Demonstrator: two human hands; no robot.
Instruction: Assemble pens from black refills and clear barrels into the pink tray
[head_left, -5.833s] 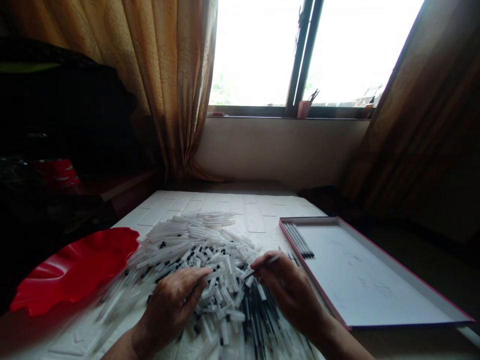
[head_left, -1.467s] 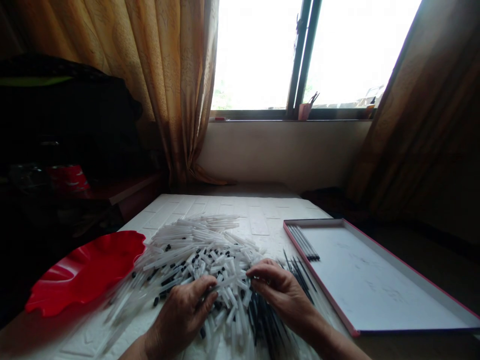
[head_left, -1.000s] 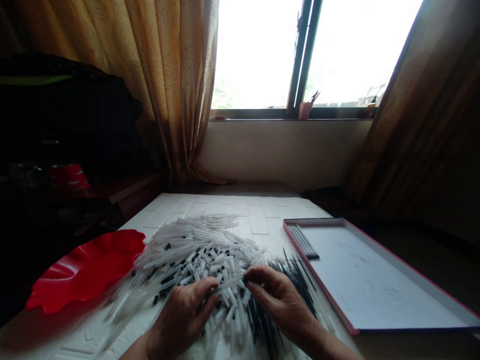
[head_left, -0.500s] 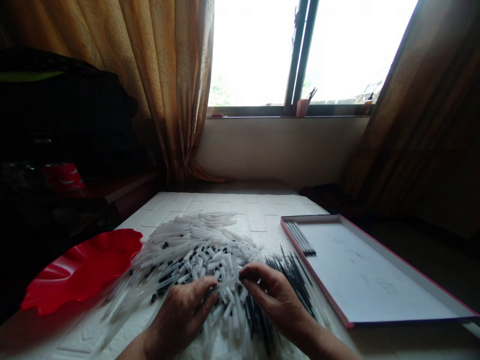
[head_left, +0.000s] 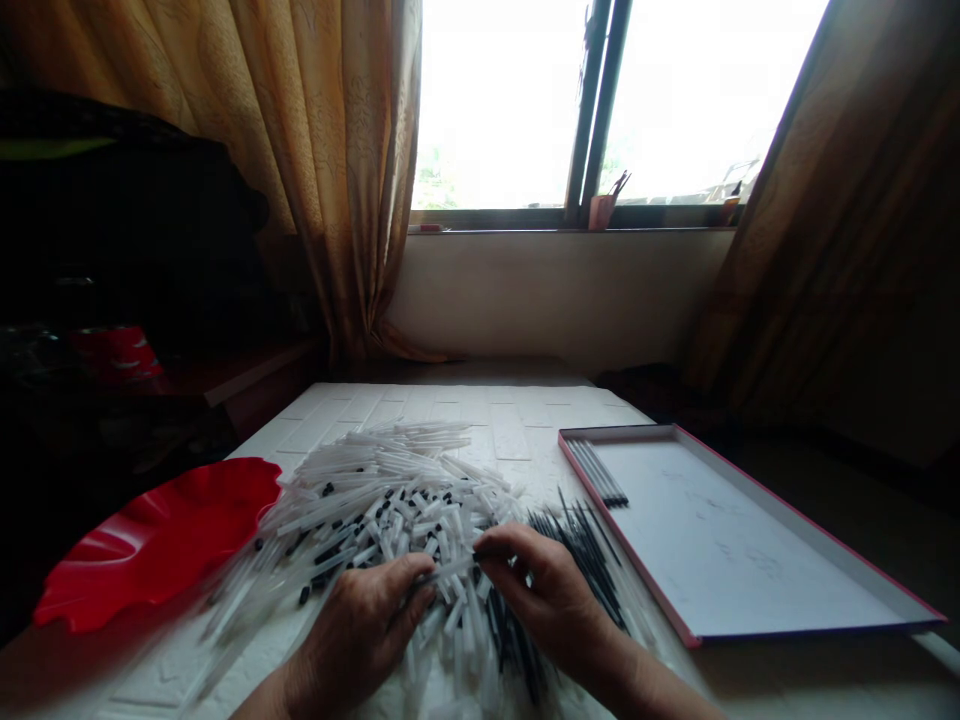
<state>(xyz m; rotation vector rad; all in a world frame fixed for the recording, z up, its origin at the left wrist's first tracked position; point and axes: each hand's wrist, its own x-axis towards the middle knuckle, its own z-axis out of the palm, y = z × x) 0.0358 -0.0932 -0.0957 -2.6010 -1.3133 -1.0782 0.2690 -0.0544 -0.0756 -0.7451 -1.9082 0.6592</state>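
A heap of clear plastic pen tubes [head_left: 390, 510], many with black tips, covers the middle of the white table [head_left: 480, 430]. My left hand [head_left: 360, 630] rests at the heap's near edge, its fingers on a clear tube [head_left: 450, 570]. My right hand [head_left: 540, 600] pinches the far end of that tube, so the two hands nearly meet. Thin black pen refills [head_left: 581, 550] fan out beyond my right hand, and more lie under it, partly hidden.
A wavy red plastic plate [head_left: 150, 550] lies left of the heap. To the right stands a shallow white tray [head_left: 720, 530] with a pink rim, holding a neat row of black refills [head_left: 600, 475]. Curtains and a bright window stand behind the table.
Since the oldest frame, my hands have come closer together and now share one tube. More black refills lie spread near the tray. The view has shifted slightly.
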